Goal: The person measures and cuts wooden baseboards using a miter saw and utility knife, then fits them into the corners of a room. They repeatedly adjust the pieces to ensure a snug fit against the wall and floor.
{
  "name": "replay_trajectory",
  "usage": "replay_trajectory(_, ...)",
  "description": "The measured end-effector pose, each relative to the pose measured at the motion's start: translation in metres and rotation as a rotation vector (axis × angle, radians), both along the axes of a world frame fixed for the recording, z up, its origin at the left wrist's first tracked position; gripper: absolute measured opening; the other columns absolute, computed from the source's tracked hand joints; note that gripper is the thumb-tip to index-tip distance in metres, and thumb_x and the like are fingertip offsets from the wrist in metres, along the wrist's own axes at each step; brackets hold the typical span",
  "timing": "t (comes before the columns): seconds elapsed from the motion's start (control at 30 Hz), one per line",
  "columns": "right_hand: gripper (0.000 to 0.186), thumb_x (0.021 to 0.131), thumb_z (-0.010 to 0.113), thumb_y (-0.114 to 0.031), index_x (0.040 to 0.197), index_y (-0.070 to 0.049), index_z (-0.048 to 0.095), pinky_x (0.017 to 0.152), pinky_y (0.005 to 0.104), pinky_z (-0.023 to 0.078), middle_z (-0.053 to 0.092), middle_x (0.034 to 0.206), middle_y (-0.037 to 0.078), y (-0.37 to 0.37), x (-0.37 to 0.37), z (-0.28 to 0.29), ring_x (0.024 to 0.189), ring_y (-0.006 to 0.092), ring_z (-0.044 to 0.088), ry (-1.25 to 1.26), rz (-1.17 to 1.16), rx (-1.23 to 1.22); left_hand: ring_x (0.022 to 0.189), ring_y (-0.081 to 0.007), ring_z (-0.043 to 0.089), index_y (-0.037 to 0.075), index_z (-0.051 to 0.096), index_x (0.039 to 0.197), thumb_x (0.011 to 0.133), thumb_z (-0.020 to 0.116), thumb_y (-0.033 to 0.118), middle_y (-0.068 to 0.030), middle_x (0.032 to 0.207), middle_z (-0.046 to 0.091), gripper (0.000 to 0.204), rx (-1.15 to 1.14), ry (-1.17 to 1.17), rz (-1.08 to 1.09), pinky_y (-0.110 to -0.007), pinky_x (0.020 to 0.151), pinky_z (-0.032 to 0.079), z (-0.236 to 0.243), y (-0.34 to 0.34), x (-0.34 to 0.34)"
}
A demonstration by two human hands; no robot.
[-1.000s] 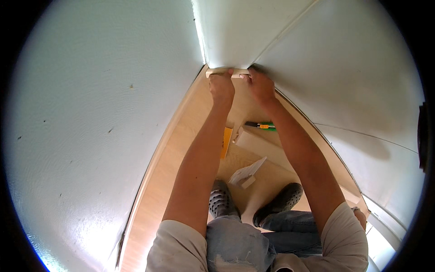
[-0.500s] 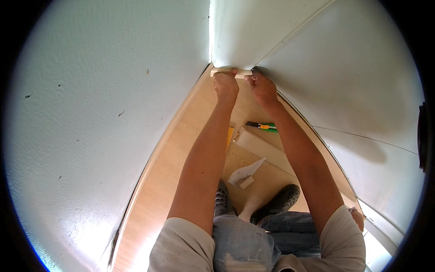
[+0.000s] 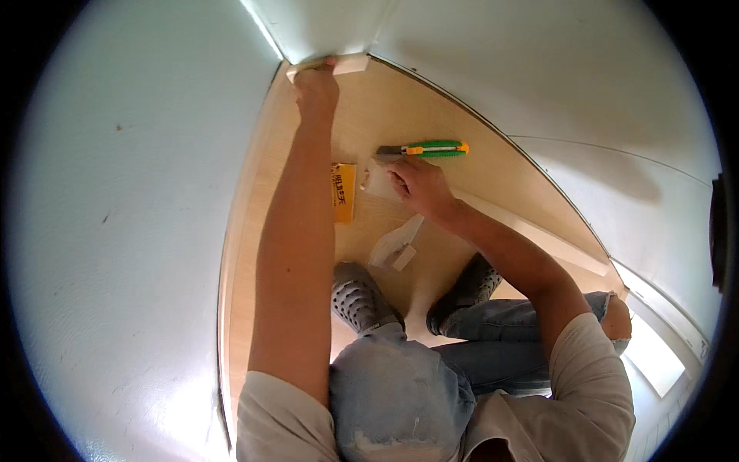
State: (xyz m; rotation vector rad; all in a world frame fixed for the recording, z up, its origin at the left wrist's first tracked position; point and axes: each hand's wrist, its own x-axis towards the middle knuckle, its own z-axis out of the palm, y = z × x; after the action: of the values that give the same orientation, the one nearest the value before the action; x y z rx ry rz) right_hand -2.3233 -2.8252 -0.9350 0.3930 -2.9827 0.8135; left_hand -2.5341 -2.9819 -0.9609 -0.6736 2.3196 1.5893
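My left hand is closed on a short pale wooden strip where the white walls meet at the far corner. My right hand has curled fingers over the near end of a long pale board lying on the wood-coloured surface; anything in its fingers is hidden. Just beyond it lies a green and yellow utility knife. A yellow printed packet is right of my left forearm, and a crumpled whitish wrapper with a small pale piece lies nearer my feet.
Tall white walls rise close on both sides of the wood-coloured floor, meeting at the narrow far end. My feet in dark perforated clogs and my bent knees occupy the near part. A pale ledge runs at the lower right.
My right hand has left the corner strip and come back toward me, beside the knife and board. My left hand stays on the strip. The view has shifted, showing more of the floor.
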Motion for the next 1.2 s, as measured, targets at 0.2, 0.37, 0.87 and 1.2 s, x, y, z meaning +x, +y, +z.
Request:
replay_trajectory(0.2, 0.018, 0.082, 0.064, -0.012, 0.1, -0.009, 0.062, 0.063, 0.0392, 0.054, 0.062, 0.082, 0.007, -0.009, 0.043, 0.007, 0.076, 0.027, 0.063, -0.161, 0.235, 0.015, 0.076, -0.0226, 0.058, 0.008, 0.069, 0.096, 0.089, 0.065, 0.043, -0.008, 0.085, 0.064, 0.036, -0.07, -0.02, -0.038, -0.038, 0.067, 0.046, 0.002, -0.013, 0.0)
replay_trajectory(0.37, 0.024, 0.083, 0.062, -0.021, 0.104, -0.01, 0.062, 0.065, 0.0371, 0.056, 0.061, 0.098, 0.006, -0.002, 0.102, 0.007, 0.087, 0.024, 0.063, -0.152, 0.651, 0.164, 0.077, -0.0276, 0.057, 0.006, 0.069, 0.096, 0.093, 0.061, 0.043, -0.0123, 0.091, 0.063, 0.038, 0.009, -0.092, -0.054, -0.04, 0.064, 0.045, -0.012, -0.039, -0.01)
replay_trajectory(0.87, 0.037, 0.085, 0.066, -0.025, 0.117, -0.009, 0.059, 0.071, 0.041, 0.052, 0.062, 0.099, 0.013, -0.004, -0.029, 0.029, 0.085, 0.0297, 0.064, -0.212, -0.176, -0.275, 0.046, -0.0099, 0.032, 0.008, 0.052, 0.07, 0.094, 0.065, 0.034, 0.0037, 0.056, 0.037, 0.038, 0.157, -0.02, 0.049, -0.026, 0.04, 0.03, -0.019, -0.028, -0.007)
replay_trajectory(1.2, 0.036, 0.085, 0.069, -0.025, 0.114, -0.005, 0.059, 0.079, 0.0388, 0.053, 0.07, 0.094, 0.012, -0.013, -0.168, -0.021, 0.089, 0.0285, 0.068, -0.088, -0.511, -0.261, 0.051, -0.0119, 0.041, 0.005, 0.059, 0.079, 0.093, 0.063, 0.035, -0.0004, 0.061, 0.045, 0.033, 0.365, -0.102, -0.045, -0.03, 0.046, 0.033, -0.002, -0.027, -0.008)
